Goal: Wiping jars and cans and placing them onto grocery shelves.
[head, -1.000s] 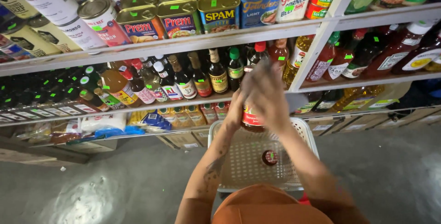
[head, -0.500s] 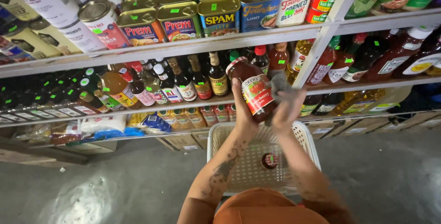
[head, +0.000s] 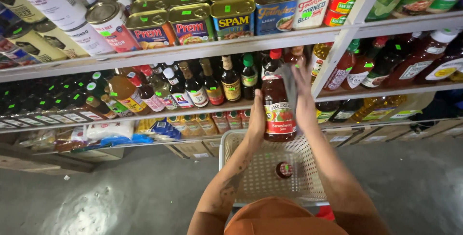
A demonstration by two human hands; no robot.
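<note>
1. Jam bottle (head: 279, 112), dark red with a red-and-white label, is held upright above the white basket (head: 241, 141), in front of the middle shelf (head: 202, 110).
2. Left hand (head: 256, 119) wraps its left side, fingers curled tight.
3. Right hand (head: 303, 95) lies flat and open against the bottle's right side.

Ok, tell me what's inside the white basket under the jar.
In the white basket, one small round dark-red item lies on the mesh floor. The jam jar, held by the left hand and right hand, covers the far edge; the orange cap hides the near part.
</note>
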